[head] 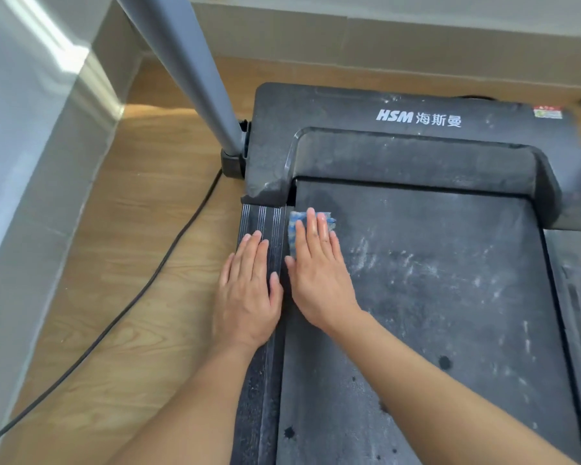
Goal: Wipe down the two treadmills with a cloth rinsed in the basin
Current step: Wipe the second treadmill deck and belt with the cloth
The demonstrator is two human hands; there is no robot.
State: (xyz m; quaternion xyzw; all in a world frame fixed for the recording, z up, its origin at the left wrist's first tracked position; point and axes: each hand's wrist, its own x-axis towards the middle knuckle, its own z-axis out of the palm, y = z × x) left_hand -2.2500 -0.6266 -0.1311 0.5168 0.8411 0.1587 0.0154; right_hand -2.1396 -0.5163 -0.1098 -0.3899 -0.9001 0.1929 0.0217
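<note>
A black treadmill [416, 135] with white HSM lettering fills the right of the head view. Its dark belt [450, 280] carries pale dust streaks and a few dark spots. My right hand [319, 273] presses flat, fingers straight, on a folded blue-and-white cloth [294, 226] at the belt's front left corner, so only the cloth's far and left edges show. My left hand [249, 293] rests flat, fingers straight, on the ribbed left side rail [262, 218], beside the right hand. No basin or second treadmill is in view.
A grey upright post [188, 65] rises from the treadmill's front left corner. A black cable [121, 317] runs across the wooden floor [121, 229] to the left. A grey wall [24, 162] borders the left, and a low wall ledge runs along the back.
</note>
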